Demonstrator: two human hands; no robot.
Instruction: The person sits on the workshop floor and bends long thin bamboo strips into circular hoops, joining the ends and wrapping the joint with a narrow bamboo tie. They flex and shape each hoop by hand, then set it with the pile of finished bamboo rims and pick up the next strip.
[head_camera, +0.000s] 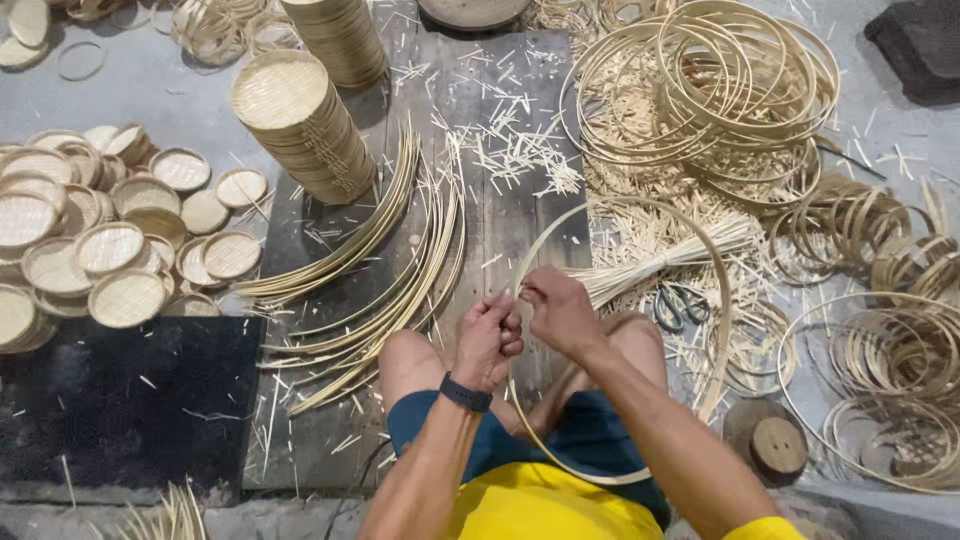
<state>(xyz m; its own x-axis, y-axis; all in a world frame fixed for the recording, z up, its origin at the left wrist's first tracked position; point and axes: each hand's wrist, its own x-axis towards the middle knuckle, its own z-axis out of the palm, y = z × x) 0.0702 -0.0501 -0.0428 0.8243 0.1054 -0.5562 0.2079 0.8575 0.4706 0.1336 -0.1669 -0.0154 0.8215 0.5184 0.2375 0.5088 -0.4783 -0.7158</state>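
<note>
One bamboo hoop (722, 290) — pale, thin strip bent into large ring, arching over knees, lower curve across lap. Left hand (488, 338) and right hand (558, 310) both pinching hoop at top-left overlap. Curved strips (380, 270) on dark board (500, 230) — scissors (678, 305) beside right knee.

A bamboo-craft workshop, worked from the floor. Shown by piles of bent bamboo hoops (720, 90) at upper right, stacked woven round trays (300, 125) at upper centre, smaller woven lids (110, 250) heaped at left, long curved bamboo strips (380, 270) on dark planks (500, 220), offcuts littered everywhere, scissors (678, 305) right of centre.
</note>
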